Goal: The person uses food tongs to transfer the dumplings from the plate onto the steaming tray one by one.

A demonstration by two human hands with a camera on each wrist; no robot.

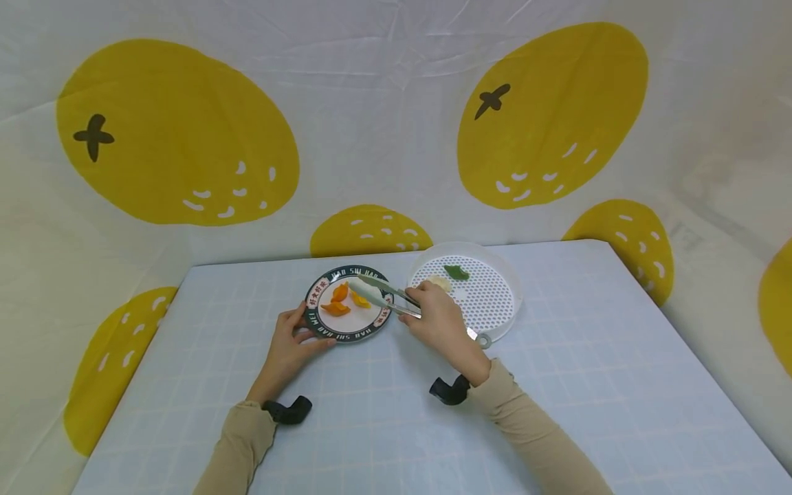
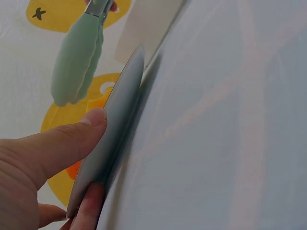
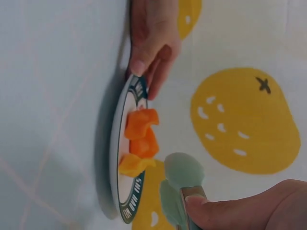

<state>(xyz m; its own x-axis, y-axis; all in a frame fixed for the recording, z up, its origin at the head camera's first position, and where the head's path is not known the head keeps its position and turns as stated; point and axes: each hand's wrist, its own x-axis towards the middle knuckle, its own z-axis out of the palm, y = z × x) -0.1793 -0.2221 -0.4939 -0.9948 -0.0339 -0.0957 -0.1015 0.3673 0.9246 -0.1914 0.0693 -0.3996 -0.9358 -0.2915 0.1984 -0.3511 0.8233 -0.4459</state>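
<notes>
My left hand (image 1: 291, 340) grips the near left rim of a round plate (image 1: 355, 337) with a dark lettered border, thumb on top and fingers beneath. In the left wrist view the plate's edge is raised off the cloth. Two orange pieces (image 1: 336, 309) and a yellow piece (image 1: 360, 300), soft and curled, lie on it. My right hand (image 1: 439, 320) holds metal tongs with pale green tips (image 2: 76, 60) over the plate's right side. Those tips stand slightly apart, with nothing seen between them.
Right of the plate, partly behind the right hand, stands a white perforated tray (image 1: 489, 302). A green leaf-like piece (image 1: 456, 272) and a whitish piece (image 1: 441, 282) lie in it. Behind the cloth-covered table (image 1: 371, 426) hangs a white curtain (image 1: 371, 124) printed with yellow fruit.
</notes>
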